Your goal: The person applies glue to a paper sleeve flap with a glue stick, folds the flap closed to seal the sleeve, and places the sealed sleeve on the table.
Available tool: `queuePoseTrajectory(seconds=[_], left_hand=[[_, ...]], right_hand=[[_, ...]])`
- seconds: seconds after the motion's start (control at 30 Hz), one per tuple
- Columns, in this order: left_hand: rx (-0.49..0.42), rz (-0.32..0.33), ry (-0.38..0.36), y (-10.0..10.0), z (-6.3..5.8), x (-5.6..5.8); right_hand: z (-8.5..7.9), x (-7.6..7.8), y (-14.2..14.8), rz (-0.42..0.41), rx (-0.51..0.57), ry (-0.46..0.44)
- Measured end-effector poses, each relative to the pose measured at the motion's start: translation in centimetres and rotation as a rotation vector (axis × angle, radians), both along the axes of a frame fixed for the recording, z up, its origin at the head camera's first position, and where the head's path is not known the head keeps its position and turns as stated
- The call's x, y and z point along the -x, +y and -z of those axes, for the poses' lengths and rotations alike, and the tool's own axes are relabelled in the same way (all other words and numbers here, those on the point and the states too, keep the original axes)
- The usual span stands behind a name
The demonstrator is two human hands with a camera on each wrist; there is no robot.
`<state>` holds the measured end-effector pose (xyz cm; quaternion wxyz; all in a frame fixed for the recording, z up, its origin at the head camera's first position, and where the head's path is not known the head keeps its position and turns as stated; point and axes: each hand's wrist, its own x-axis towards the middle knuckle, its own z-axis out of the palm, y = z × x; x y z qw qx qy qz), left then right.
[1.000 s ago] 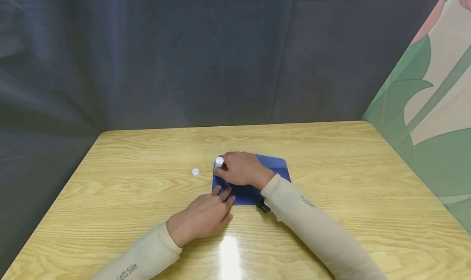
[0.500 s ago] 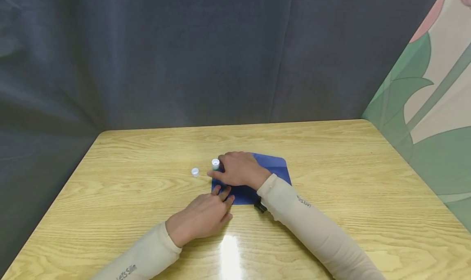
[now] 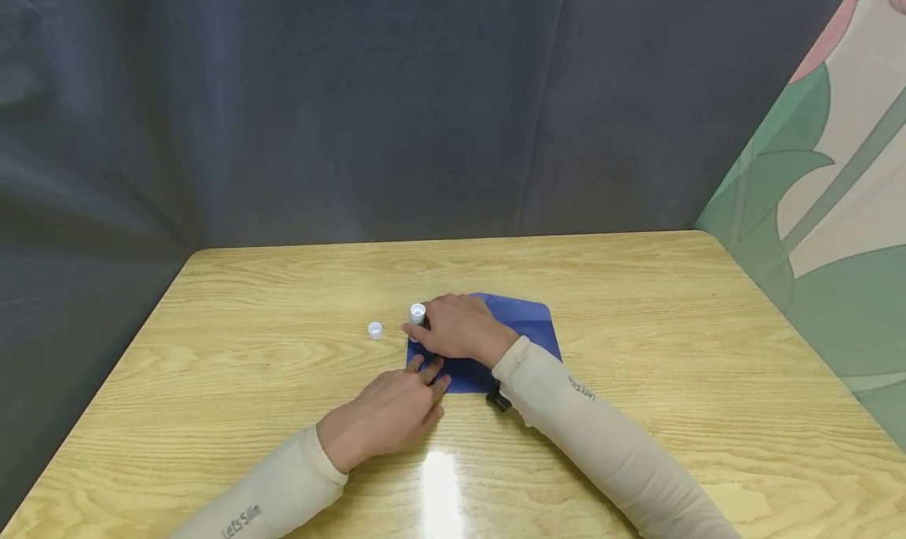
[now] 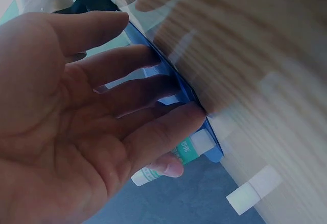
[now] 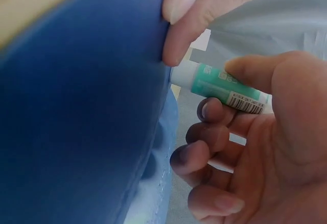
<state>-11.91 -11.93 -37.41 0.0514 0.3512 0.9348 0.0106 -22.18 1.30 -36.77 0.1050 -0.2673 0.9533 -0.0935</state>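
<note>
A green glue stick with white ends is in my right hand, pinched between thumb and fingers. In the right wrist view its white lower end meets the blue envelope, near the left edge of that paper. The envelope lies on the table with its flap at the far side, partly hidden under both hands. My left hand rests its spread, extended fingers on the envelope's near left corner. To the left stands a small white cap, apart from both hands.
The wooden table reaches back to a dark cloth. A leaf-patterned panel borders its right side. A small black device sits under the right wrist.
The glue stick has shifted a little left and toward me, then slightly back, with the right hand following. The left hand, envelope and cap have stayed in place.
</note>
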Motion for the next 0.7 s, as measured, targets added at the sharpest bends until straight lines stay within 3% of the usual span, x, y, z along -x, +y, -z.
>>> queuePoseTrajectory(seconds=[0.3, 0.7], left_hand=[[0.01, -0.002, -0.018, -0.1, 0.2, -0.1], [0.019, -0.009, -0.053, 0.0, -0.2, -0.1]], right_hand=[[0.2, 0.2, 0.7, -0.006, -0.013, -0.005], [-0.2, 0.4, 4.0, -0.048, 0.027, -0.007]])
